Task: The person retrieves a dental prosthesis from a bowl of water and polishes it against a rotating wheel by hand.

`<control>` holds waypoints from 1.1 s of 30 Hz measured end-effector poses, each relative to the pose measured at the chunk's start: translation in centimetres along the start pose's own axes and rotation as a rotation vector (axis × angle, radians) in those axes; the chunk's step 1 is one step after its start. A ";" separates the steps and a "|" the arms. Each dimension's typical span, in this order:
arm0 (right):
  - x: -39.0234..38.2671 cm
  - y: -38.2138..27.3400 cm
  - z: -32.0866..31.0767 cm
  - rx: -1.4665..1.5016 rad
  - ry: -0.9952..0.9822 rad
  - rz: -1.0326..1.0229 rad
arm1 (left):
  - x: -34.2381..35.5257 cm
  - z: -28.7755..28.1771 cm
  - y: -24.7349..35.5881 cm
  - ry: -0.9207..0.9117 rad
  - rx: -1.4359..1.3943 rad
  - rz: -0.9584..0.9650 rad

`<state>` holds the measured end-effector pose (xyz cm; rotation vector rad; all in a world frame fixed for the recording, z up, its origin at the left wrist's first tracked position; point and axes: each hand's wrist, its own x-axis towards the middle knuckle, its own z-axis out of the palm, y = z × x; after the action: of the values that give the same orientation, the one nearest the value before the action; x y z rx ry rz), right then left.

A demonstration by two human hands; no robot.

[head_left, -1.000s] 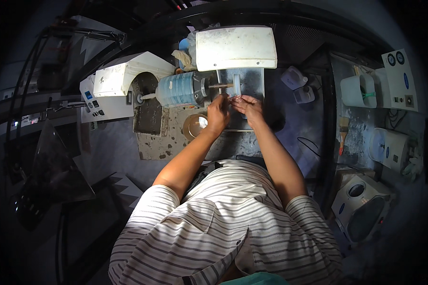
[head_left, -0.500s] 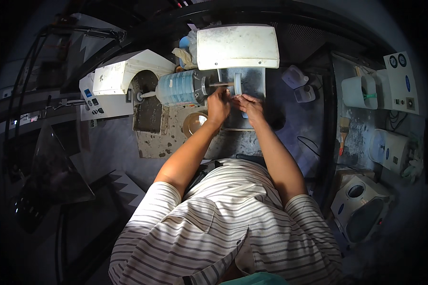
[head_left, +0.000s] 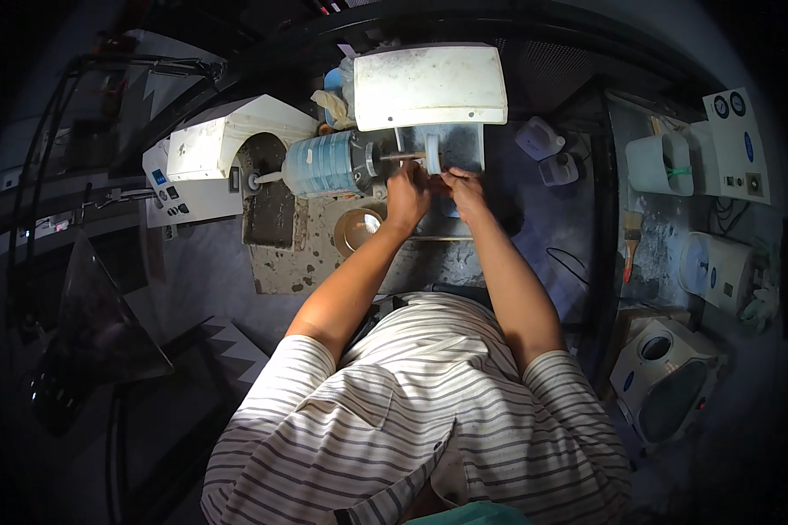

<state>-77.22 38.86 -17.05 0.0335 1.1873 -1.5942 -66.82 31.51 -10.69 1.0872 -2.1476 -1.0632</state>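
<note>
Both hands are close together at a pale polishing wheel (head_left: 432,154) on a thin spindle (head_left: 403,156). My left hand (head_left: 408,196) is closed just below the spindle, its fingertips near the wheel's lower edge. On the other side, my right hand (head_left: 465,191) has its fingers pinched together beside the wheel. Whatever small piece is between the fingers is too small and hidden to name. The spindle comes from a motor wrapped in a cut blue clear plastic jug (head_left: 324,164). A white hood (head_left: 429,86) covers the wheel from above, over a grey tray (head_left: 466,144).
A round bowl (head_left: 350,236) sits left of my left forearm. Another white hooded machine (head_left: 210,144) stands at the left. Right are plastic jugs (head_left: 540,137), a brush (head_left: 631,248), a white bin (head_left: 661,164) and a boxy white machine (head_left: 665,381). A dark cable (head_left: 567,262) lies nearer.
My left hand has shifted slightly right, closer beneath the wheel. The fingers of my right hand are more curled than before. The whole view has moved a little.
</note>
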 end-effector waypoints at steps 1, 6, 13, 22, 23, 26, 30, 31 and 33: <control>0.1 0.0 -0.1 0.002 0.002 -0.001 | 0.0 0.0 0.1 -0.036 0.021 -0.044; -0.1 -0.5 0.2 -0.020 0.021 -0.006 | -0.1 0.2 0.2 -0.015 0.019 -0.061; -0.7 0.2 0.7 -0.040 -0.106 0.027 | -1.0 -1.1 0.4 0.017 -0.021 -0.030; -1.7 0.4 0.8 -0.018 -0.078 0.008 | -2.6 -1.9 -1.0 0.024 -0.119 -0.060; -1.8 0.3 0.8 -0.030 -0.068 0.013 | -2.8 -1.9 -1.2 0.025 -0.120 -0.061; -2.0 -0.2 1.0 -0.037 -0.042 0.017 | -2.9 -1.8 -1.4 -0.013 -0.179 -0.130; -2.2 -0.5 1.1 -0.070 -0.001 0.000 | -3.3 -0.9 -1.2 -0.011 -0.582 -0.300; -2.2 -0.6 1.2 -0.072 -0.003 0.000 | -3.4 -0.7 -1.5 0.013 -0.725 -0.362; -2.3 -0.7 1.2 -0.106 -0.010 -0.022 | -3.5 -0.5 -2.0 0.000 -0.799 -0.408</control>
<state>-76.15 39.67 -14.69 -0.0565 1.2667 -1.5458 -63.66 33.50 -12.38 1.1086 -1.2761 -1.8719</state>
